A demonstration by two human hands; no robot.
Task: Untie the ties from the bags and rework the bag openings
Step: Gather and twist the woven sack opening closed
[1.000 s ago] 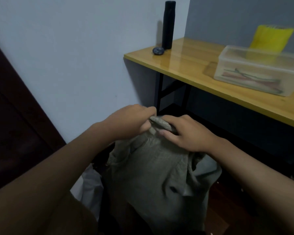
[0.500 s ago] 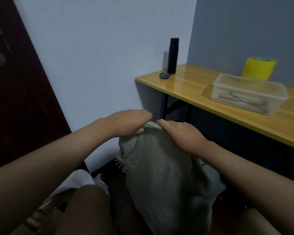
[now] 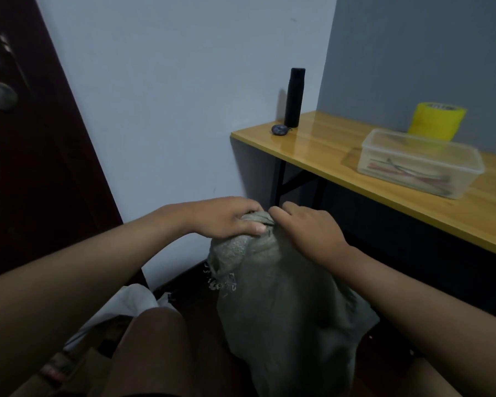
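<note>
While the grey woven sack (image 3: 284,305) stands at lower centre of the frame, the left hand (image 3: 226,217) grips its bunched top with curled fingers and the right hand (image 3: 307,227) pinches the same gathered neck; a frayed corner hangs below

Person, seen from above: left hand (image 3: 226,219) and right hand (image 3: 308,227) bare, no rings, watch or gloves; both forearms uncovered, sleeveless to frame edge; bare knee (image 3: 155,339) visible below.
</note>
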